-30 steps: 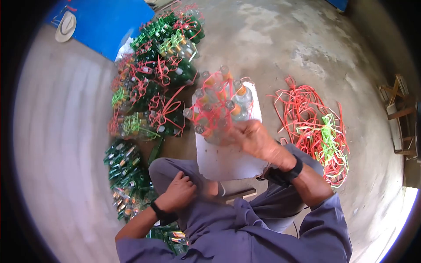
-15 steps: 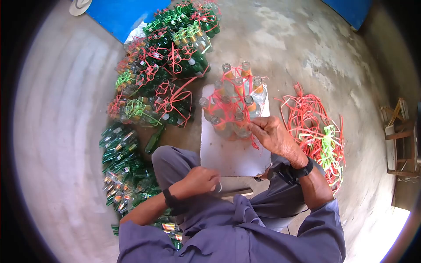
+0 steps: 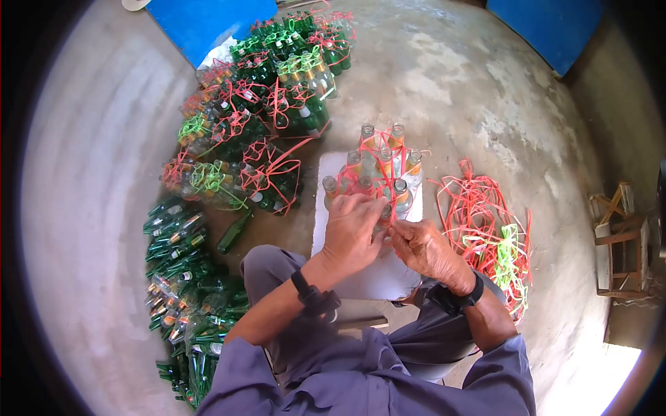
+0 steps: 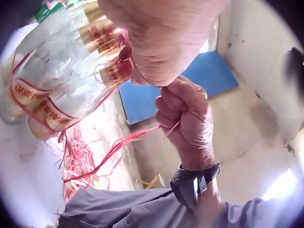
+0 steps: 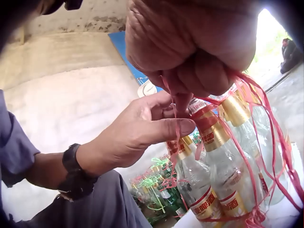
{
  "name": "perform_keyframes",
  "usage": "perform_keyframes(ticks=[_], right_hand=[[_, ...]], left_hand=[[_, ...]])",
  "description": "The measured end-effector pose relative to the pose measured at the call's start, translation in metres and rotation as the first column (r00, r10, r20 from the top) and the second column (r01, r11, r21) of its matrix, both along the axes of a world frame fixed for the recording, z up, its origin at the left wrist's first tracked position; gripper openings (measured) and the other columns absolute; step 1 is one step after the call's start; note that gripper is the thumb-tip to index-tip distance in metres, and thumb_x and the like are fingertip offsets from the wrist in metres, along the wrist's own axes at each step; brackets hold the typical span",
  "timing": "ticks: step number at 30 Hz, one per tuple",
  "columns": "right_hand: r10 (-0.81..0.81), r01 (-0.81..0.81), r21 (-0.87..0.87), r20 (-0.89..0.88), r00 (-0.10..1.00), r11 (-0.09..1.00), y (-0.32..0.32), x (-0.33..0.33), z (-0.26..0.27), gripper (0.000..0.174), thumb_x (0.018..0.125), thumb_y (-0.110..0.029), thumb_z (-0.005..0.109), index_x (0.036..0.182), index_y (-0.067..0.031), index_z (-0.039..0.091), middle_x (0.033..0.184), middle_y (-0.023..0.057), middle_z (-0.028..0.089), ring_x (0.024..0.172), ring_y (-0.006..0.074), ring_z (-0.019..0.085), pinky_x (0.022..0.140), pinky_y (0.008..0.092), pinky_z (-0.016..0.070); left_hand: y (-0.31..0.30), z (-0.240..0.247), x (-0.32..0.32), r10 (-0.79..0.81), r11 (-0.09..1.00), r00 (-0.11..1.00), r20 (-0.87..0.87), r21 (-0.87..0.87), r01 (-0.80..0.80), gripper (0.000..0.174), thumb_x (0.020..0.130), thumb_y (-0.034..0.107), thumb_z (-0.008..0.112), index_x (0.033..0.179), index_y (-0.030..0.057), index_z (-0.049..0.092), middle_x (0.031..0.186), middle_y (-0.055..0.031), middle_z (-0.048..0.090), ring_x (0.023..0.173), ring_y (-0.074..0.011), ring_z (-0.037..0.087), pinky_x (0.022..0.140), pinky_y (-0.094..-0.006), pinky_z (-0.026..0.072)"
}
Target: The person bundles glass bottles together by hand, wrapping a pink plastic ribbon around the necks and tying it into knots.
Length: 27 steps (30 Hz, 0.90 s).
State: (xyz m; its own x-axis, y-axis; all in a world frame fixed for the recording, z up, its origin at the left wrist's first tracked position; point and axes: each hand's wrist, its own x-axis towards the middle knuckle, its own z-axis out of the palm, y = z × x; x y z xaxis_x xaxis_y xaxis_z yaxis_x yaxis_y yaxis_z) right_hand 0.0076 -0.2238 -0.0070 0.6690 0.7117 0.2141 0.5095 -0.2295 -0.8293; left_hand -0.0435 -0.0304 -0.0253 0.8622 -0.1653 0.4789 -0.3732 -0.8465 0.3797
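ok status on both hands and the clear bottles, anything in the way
Left hand at the nearest clear bottles, right hand gripping red strands. Bottles upright on white slab, strands round them. Nothing seen blocking the hands.

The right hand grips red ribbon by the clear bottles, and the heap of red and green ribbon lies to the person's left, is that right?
Not quite: the heap of red and green ribbon lies to the person's right, as the head view shows. The right hand does grip red ribbon by the clear bottles.
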Motion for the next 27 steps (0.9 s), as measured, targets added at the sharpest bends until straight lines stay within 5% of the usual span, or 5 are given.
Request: perform_keyframes(ticks=[7, 17, 21, 23, 27], right_hand=[[0.023, -0.022, -0.019, 0.055, 0.998, 1.000, 0.010, -0.001, 0.006, 0.012, 0.094, 0.001, 0.060, 0.084, 0.0041, 0.055, 0.068, 0.0239, 0.054, 0.062, 0.0442, 0.058, 0.054, 0.0447, 0.0452], [0.016, -0.016, 0.003, -0.018, 1.000, 1.000, 0.024, -0.010, 0.015, 0.011, 0.096, 0.001, 0.059, 0.086, 0.0028, 0.056, 0.071, 0.0213, 0.054, 0.063, 0.0435, 0.059, 0.057, 0.0442, 0.0469], [0.021, -0.020, 0.052, -0.011, 1.000, 0.998, 0.031, -0.016, 0.010, 0.010, 0.096, 0.002, 0.059, 0.087, 0.0023, 0.057, 0.070, 0.0180, 0.056, 0.063, 0.0388, 0.062, 0.057, 0.0425, 0.0480], [0.013, -0.010, 0.031, -0.085, 0.996, 0.999, 0.032, -0.022, 0.014, 0.009, 0.090, 0.000, 0.063, 0.084, -0.0002, 0.056, 0.071, 0.0220, 0.058, 0.067, 0.0456, 0.061, 0.059, 0.0466, 0.0479], [0.077, -0.068, 0.098, -0.093, 0.993, 0.993, 0.036, -0.024, 0.010, 0.009, 0.089, 0.000, 0.064, 0.083, -0.0004, 0.057, 0.070, 0.0212, 0.059, 0.064, 0.0446, 0.059, 0.058, 0.0469, 0.0464]], left_hand=[[-0.007, -0.006, 0.008, 0.080, 0.993, 0.986, 0.149, -0.099, -0.066, 0.045, 0.066, 0.011, 0.081, 0.110, 0.0087, 0.070, 0.098, -0.0042, 0.072, 0.098, -0.0272, 0.065, 0.088, -0.0429, 0.0439], [0.003, -0.014, 0.011, 0.087, 0.988, 0.982, 0.169, -0.141, -0.063, 0.046, 0.062, 0.015, 0.081, 0.107, 0.0115, 0.069, 0.094, -0.0009, 0.073, 0.095, -0.0262, 0.065, 0.089, -0.0454, 0.0451], [0.014, -0.006, 0.008, 0.036, 0.987, 0.991, 0.126, -0.163, -0.015, 0.034, 0.065, 0.019, 0.081, 0.097, 0.0125, 0.073, 0.089, -0.0013, 0.074, 0.092, -0.0245, 0.066, 0.090, -0.0435, 0.0453], [0.020, -0.004, 0.006, 0.011, 0.986, 0.995, 0.102, -0.169, 0.007, 0.028, 0.068, 0.024, 0.082, 0.094, 0.0135, 0.075, 0.088, -0.0015, 0.075, 0.091, -0.0236, 0.067, 0.091, -0.0422, 0.0448], [0.028, 0.003, 0.003, -0.093, 0.979, 0.994, 0.054, -0.175, 0.101, 0.031, 0.065, 0.018, 0.079, 0.095, 0.0137, 0.075, 0.089, -0.0018, 0.075, 0.094, -0.0244, 0.068, 0.093, -0.0432, 0.0446]])
